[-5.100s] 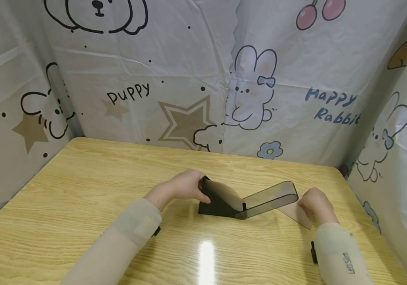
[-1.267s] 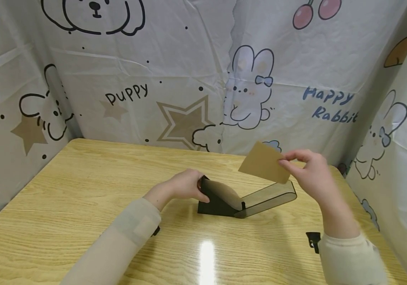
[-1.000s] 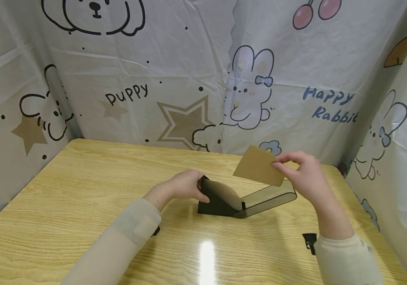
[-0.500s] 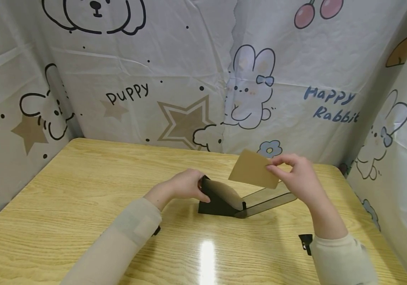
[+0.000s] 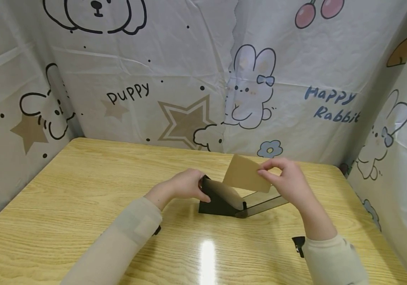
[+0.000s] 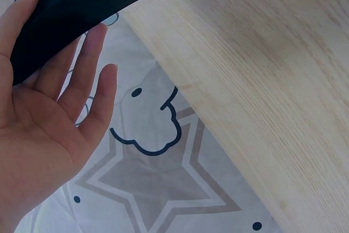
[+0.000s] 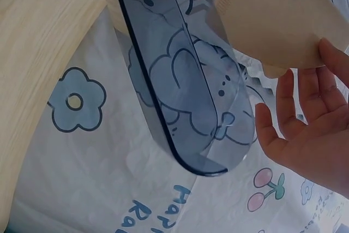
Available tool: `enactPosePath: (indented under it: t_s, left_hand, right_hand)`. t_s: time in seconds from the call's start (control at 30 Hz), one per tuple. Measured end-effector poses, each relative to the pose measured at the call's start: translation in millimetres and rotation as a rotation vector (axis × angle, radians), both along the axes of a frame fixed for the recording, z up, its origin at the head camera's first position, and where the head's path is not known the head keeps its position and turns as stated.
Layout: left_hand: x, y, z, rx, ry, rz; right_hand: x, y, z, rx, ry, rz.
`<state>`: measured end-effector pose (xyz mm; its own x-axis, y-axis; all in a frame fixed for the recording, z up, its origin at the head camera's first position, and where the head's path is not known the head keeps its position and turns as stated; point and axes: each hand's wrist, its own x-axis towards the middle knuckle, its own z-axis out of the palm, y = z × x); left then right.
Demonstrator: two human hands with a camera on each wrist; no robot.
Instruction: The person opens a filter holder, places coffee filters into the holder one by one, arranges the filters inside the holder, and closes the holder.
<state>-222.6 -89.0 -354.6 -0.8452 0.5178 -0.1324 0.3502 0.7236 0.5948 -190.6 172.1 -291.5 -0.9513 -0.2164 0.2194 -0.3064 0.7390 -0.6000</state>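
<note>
My left hand [image 5: 185, 185] grips the upper end of a black filter holder [image 5: 217, 204] standing on the table. In the left wrist view, thumb and fingers lie on opposite sides of the black holder [image 6: 82, 12]. Its smoky see-through lid [image 5: 265, 205] is swung out to the right. A brown curved surface shows within the holder. My right hand [image 5: 290, 180] pinches the corner of a brown paper coffee filter [image 5: 242, 174], raised over the holder and lid. In the right wrist view the filter [image 7: 278, 20] has a crimped edge, beside the lid [image 7: 169, 75].
The wood-grain table [image 5: 100, 190] stretches out around the holder. Behind it and at both sides hangs a white cloth [image 5: 175, 55] with cartoon prints. A black wrist mount [image 5: 299, 245] sits by my right sleeve [image 5: 333, 261].
The right hand was low by the table with a flat piece at first. It then rose with the filter and moved left toward the holder. The left hand has stayed in place.
</note>
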Motion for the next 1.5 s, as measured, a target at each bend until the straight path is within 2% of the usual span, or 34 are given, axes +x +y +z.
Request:
enactPosePath:
  t_s: [0.2,0.67,1.07,1.5]
  left_hand:
    - [-0.2,-0.1,0.7,-0.007,-0.004,0.001]
    - [-1.0,0.4,-0.4,-0.010,-0.003,0.007]
    - [-0.1,1.3,0.3,0.011,-0.026,0.018]
    - [0.2,0.9,0.3,0.010,-0.015,0.006]
  right_hand:
    - [-0.6,-8.9,-6.5,-0.028,-0.011,0.040]
    - [-3.5,-20.4,-20.1,0.022,-0.065,0.041]
    - [-4.6,-28.3,-28.2,-0.009,-0.087,0.079]
    - [-3.6,-38.3,-39.7,0.004,-0.151,0.058]
